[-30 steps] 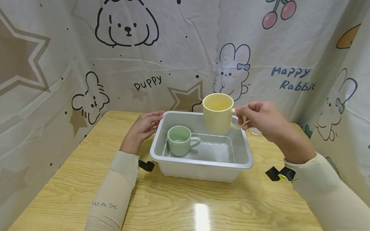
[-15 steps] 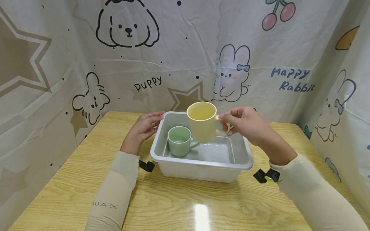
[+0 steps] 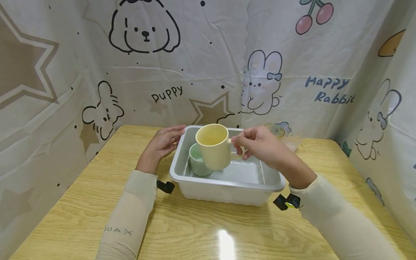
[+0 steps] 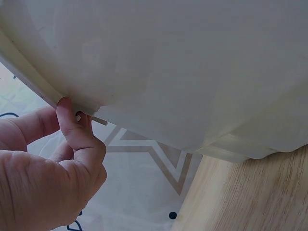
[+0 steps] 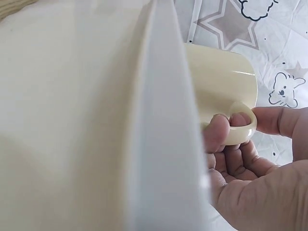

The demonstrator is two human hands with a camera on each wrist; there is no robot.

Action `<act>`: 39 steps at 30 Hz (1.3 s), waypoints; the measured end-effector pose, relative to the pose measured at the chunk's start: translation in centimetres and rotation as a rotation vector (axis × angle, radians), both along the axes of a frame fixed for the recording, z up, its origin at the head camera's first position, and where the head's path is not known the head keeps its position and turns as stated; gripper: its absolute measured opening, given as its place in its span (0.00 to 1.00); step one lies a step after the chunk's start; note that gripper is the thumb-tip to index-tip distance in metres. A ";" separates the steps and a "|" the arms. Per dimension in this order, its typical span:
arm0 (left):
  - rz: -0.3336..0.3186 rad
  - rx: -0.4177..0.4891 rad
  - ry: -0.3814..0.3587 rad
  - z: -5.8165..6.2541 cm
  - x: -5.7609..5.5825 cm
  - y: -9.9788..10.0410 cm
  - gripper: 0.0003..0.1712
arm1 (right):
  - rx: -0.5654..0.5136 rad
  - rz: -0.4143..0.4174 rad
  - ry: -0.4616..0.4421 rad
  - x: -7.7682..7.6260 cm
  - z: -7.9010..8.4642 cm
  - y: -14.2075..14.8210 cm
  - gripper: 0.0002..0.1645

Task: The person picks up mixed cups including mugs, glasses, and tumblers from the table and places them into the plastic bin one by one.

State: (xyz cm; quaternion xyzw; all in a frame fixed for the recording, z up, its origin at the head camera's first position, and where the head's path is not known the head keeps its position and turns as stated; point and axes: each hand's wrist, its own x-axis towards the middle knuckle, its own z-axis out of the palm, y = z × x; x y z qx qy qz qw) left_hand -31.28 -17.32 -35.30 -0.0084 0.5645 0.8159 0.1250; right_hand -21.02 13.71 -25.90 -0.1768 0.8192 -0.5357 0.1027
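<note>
My right hand holds a yellow mug by its handle, upright over the grey plastic basin. In the right wrist view the fingers pass through and around the mug's handle, while the basin's rim blurs across the foreground. Inside the basin, at its left, stands a green mug; the yellow one partly covers it and hides its handle. With thumb and fingers my left hand grips the basin's left rim near the back corner, seen from below in the left wrist view.
The basin stands on a wooden table. A clear, shiny item lies behind the right hand, partly hidden. A printed curtain closes off the back and both sides.
My right hand has carried the yellow mug left and lower, from the basin's back right to in front of the green mug. The left hand stays on the rim.
</note>
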 end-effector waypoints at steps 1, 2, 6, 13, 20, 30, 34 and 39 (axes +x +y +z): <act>0.000 0.000 0.000 0.0 0.0 0.0 0.22 | 0.004 0.003 -0.009 0.0 -0.1 -0.1 0.16; -0.001 0.003 0.001 0.0 0.0 0.0 0.21 | 0.010 0.005 -0.009 0.0 -0.2 -0.3 0.15; -0.004 0.016 0.003 0.0 0.0 0.0 0.17 | 0.030 0.020 -0.011 0.0 -0.6 -0.8 0.15; 0.002 0.009 0.006 -0.1 0.0 -0.1 0.13 | 0.035 0.082 -0.031 -0.2 -1.2 -1.9 0.14; 0.005 -0.005 0.012 -0.1 0.0 0.0 0.16 | 0.045 0.155 -0.043 -0.7 -2.1 -2.7 0.18; 0.006 -0.008 0.009 -0.1 -0.1 0.1 0.11 | 0.070 0.162 -0.104 -1.1 -2.8 -3.1 0.19; 0.003 -0.007 0.014 -0.1 -0.1 0.1 0.11 | 0.083 0.175 -0.127 -1.3 -2.9 -3.2 0.19; -0.003 0.001 0.013 0.0 -0.1 0.0 0.10 | 0.088 0.176 -0.160 -1.6 -3.3 -3.4 0.20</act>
